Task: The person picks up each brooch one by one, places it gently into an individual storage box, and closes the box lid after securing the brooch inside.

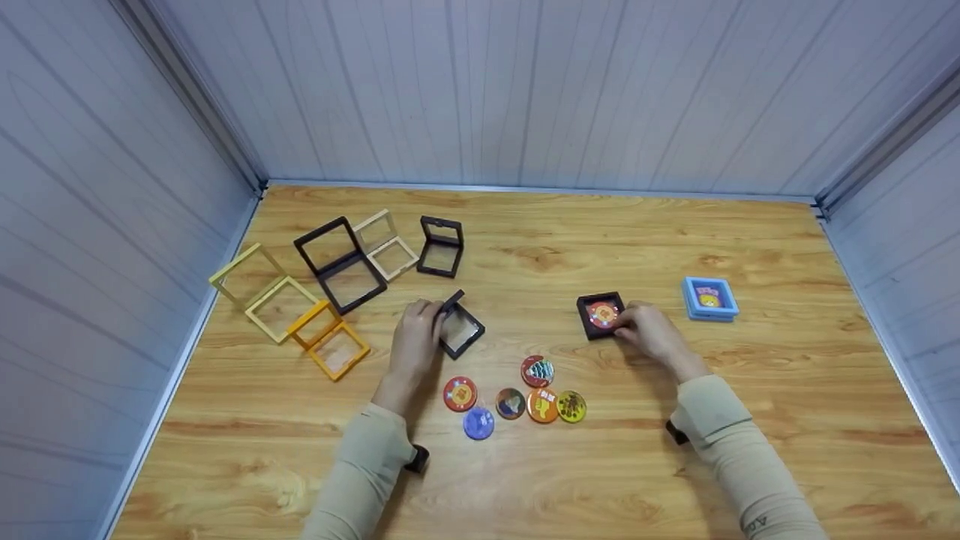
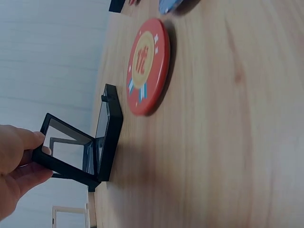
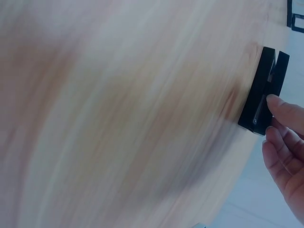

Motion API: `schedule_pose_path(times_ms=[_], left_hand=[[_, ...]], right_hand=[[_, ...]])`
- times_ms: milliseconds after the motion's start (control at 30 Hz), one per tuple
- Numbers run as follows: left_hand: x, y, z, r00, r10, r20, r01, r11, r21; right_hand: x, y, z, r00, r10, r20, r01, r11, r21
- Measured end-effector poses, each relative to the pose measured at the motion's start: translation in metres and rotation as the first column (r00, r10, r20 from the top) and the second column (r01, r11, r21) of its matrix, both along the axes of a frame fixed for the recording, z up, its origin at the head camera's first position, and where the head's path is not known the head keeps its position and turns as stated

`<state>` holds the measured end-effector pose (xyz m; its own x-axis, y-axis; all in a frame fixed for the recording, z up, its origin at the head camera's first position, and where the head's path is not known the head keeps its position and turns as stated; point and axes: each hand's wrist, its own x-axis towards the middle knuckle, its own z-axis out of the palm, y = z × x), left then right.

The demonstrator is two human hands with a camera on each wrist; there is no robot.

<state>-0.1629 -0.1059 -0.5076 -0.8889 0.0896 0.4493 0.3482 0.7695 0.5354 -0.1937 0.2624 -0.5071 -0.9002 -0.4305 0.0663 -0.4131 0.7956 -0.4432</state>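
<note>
My left hand point(image 1: 415, 337) pinches the raised lid of a small black display case point(image 1: 463, 331) with a clear window. In the left wrist view this black case point(image 2: 110, 130) rests on the table, hinged open, with nothing in it that I can see. My right hand point(image 1: 651, 330) holds the edge of another black display case point(image 1: 589, 324), in which a red badge shows. The right wrist view has the thumb on the lid of that case point(image 3: 259, 92), its two halves slightly apart. A loose red badge point(image 1: 460, 394) lies near the left hand.
More round badges lie at the front middle, among them a purple one point(image 1: 478, 423) and a tree badge point(image 1: 538, 371). Several open cases stand at left, including an orange one point(image 1: 339, 352) and a large black one point(image 1: 352, 283). A blue case point(image 1: 709, 298) sits at right.
</note>
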Motion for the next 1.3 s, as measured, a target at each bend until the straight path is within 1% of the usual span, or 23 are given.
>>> schedule_pose_path(times_ms=[133,333,567,833,1067,1300], left_hand=[[0.003,0.006,-0.002,1.0,-0.01,0.001,0.01,1.0,0.021],[0.006,0.012,-0.002,0.999,-0.043,-0.012,0.044,0.998,0.051],[0.01,0.019,-0.002,0.999,-0.052,-0.015,0.053,0.998,0.045],[0.014,0.025,-0.004,0.998,-0.054,-0.037,0.055,0.998,0.044],[0.019,0.03,-0.004,0.998,-0.062,-0.006,0.062,0.996,0.059],[0.021,0.034,-0.004,0.997,-0.067,-0.03,0.069,0.996,0.052]], right_hand=[[-0.001,0.008,0.0,1.0,-0.019,0.016,0.019,1.0,0.007],[-0.002,0.02,0.002,0.997,-0.055,0.049,0.054,0.998,0.023],[-0.004,0.035,0.003,0.994,-0.091,0.057,0.09,0.996,0.007],[-0.006,0.049,0.004,0.988,-0.136,0.067,0.136,0.991,0.0],[-0.008,0.061,0.006,0.983,-0.161,0.086,0.161,0.987,0.009],[-0.01,0.069,0.007,0.978,-0.19,0.085,0.19,0.982,0.01]])
